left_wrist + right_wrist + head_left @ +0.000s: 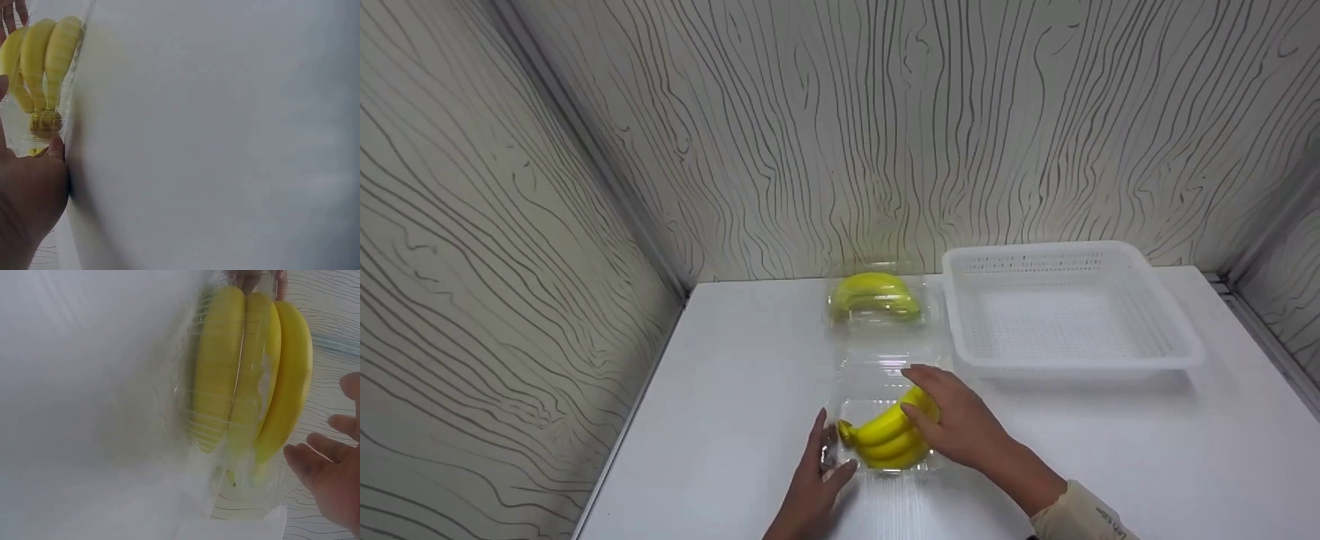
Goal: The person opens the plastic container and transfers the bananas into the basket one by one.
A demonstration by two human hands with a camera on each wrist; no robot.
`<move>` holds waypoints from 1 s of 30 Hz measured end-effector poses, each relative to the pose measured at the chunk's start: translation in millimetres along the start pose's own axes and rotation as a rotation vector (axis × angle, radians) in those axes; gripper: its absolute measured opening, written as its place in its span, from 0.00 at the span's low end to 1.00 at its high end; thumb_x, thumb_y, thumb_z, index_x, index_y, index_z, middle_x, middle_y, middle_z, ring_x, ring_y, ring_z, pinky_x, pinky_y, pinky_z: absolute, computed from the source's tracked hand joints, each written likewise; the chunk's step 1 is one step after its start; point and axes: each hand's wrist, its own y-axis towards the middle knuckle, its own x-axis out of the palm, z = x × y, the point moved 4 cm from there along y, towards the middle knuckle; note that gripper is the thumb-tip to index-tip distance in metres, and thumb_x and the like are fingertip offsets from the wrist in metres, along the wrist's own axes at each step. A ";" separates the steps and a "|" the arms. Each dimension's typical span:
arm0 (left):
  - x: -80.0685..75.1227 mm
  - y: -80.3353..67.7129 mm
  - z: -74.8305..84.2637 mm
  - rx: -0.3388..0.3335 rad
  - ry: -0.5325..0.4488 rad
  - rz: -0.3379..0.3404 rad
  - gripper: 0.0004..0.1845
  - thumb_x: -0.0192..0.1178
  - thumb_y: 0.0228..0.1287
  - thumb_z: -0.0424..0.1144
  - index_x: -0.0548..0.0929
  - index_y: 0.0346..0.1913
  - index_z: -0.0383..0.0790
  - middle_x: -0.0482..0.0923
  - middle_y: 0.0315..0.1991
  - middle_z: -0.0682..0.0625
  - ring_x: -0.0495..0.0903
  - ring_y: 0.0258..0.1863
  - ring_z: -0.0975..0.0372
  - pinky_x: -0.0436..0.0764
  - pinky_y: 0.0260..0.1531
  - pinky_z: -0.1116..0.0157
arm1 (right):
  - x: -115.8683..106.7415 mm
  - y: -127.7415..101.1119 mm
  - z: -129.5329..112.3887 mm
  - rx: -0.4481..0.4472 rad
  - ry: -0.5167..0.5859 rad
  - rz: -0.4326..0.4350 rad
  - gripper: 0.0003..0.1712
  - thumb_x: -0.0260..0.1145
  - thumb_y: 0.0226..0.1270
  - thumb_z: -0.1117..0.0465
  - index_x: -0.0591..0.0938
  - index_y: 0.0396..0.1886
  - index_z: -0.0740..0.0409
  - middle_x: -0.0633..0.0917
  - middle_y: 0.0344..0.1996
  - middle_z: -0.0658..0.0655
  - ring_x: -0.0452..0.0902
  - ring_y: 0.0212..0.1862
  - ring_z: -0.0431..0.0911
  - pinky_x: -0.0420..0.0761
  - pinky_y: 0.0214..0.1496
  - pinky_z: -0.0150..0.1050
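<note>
A bunch of yellow bananas (889, 439) lies in the base of a clear plastic clamshell box (855, 409), its stem end toward the left. In the head view the box's lid lies folded back toward the wall. My left hand (814, 480) touches the box's left end, fingers straight along the side and thumb at the near corner. Over the right end of the bananas is my right hand (964, 424), fingers spread. The right wrist view shows its fingertips (301, 458) beside the outer banana (289, 377), not curled round it.
Farther back, against the wall, a second clear box (877, 322) holds more bananas (877, 289). A white plastic basket (1076, 364) stands at the back right on the white table (735, 360). Wood-grain patterned walls (810, 150) enclose the back and sides.
</note>
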 end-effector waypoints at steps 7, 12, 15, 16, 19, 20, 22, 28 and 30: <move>-2.1 -1.0 0.4 0.043 -0.003 0.000 0.52 0.66 0.73 0.52 0.46 0.88 0.51 0.61 0.82 0.29 0.63 0.81 0.33 0.70 0.75 0.32 | 8.2 -5.0 -6.7 -0.178 -0.149 -0.041 0.30 0.72 0.72 0.48 0.82 0.71 0.48 0.83 0.70 0.56 0.79 0.72 0.56 0.82 0.73 0.59; -0.6 1.1 1.1 0.025 -0.017 -0.005 0.52 0.67 0.73 0.53 0.45 0.88 0.51 0.62 0.82 0.31 0.63 0.82 0.35 0.70 0.76 0.33 | 10.8 -6.2 -10.2 -0.254 -0.216 -0.042 0.29 0.72 0.72 0.47 0.83 0.68 0.48 0.84 0.69 0.56 0.80 0.71 0.57 0.80 0.73 0.60; 0.7 2.1 1.7 -0.011 -0.012 -0.006 0.53 0.66 0.72 0.56 0.45 0.88 0.53 0.62 0.83 0.33 0.62 0.82 0.36 0.70 0.76 0.34 | 12.7 -5.7 -10.7 -0.261 -0.231 -0.073 0.29 0.72 0.71 0.47 0.83 0.68 0.48 0.84 0.69 0.56 0.79 0.72 0.58 0.78 0.74 0.60; 0.9 2.1 1.7 -0.015 -0.013 -0.006 0.53 0.67 0.72 0.56 0.45 0.89 0.53 0.62 0.83 0.33 0.62 0.82 0.36 0.70 0.76 0.34 | 13.1 -5.6 -11.0 -0.261 -0.233 -0.087 0.29 0.72 0.70 0.47 0.83 0.69 0.48 0.84 0.70 0.57 0.78 0.73 0.58 0.78 0.75 0.61; 1.0 1.9 1.9 -0.011 0.000 -0.001 0.53 0.67 0.72 0.55 0.46 0.88 0.52 0.62 0.82 0.33 0.63 0.82 0.35 0.71 0.76 0.34 | 14.9 -4.7 -11.7 -0.254 -0.238 -0.133 0.31 0.74 0.68 0.48 0.83 0.70 0.49 0.82 0.71 0.59 0.76 0.75 0.60 0.75 0.76 0.63; 1.0 1.7 1.9 -0.005 0.002 -0.001 0.53 0.67 0.72 0.55 0.46 0.88 0.51 0.63 0.82 0.33 0.63 0.81 0.35 0.71 0.76 0.34 | 15.6 -4.3 -12.0 -0.251 -0.237 -0.148 0.32 0.74 0.68 0.48 0.82 0.70 0.49 0.82 0.72 0.59 0.75 0.75 0.61 0.74 0.76 0.64; 0.5 1.4 1.7 0.013 -0.001 -0.001 0.52 0.66 0.73 0.53 0.46 0.88 0.50 0.63 0.82 0.32 0.63 0.81 0.35 0.71 0.76 0.34 | 16.9 -3.2 -12.5 -0.247 -0.244 -0.177 0.33 0.75 0.67 0.48 0.82 0.71 0.49 0.80 0.73 0.60 0.73 0.77 0.62 0.73 0.77 0.66; -0.8 -0.1 0.9 0.035 -0.031 -0.016 0.52 0.66 0.74 0.52 0.45 0.88 0.49 0.61 0.82 0.30 0.62 0.82 0.34 0.70 0.77 0.35 | 21.4 1.7 -10.1 -0.208 -0.224 -0.247 0.38 0.78 0.64 0.50 0.79 0.74 0.49 0.77 0.76 0.62 0.68 0.79 0.65 0.68 0.78 0.72; -1.1 -0.6 0.5 0.024 -0.033 -0.022 0.52 0.66 0.74 0.52 0.45 0.89 0.51 0.61 0.83 0.31 0.62 0.82 0.34 0.70 0.77 0.34 | 23.5 3.9 -9.0 -0.185 -0.202 -0.270 0.39 0.79 0.63 0.51 0.79 0.74 0.49 0.77 0.76 0.62 0.67 0.80 0.66 0.67 0.77 0.74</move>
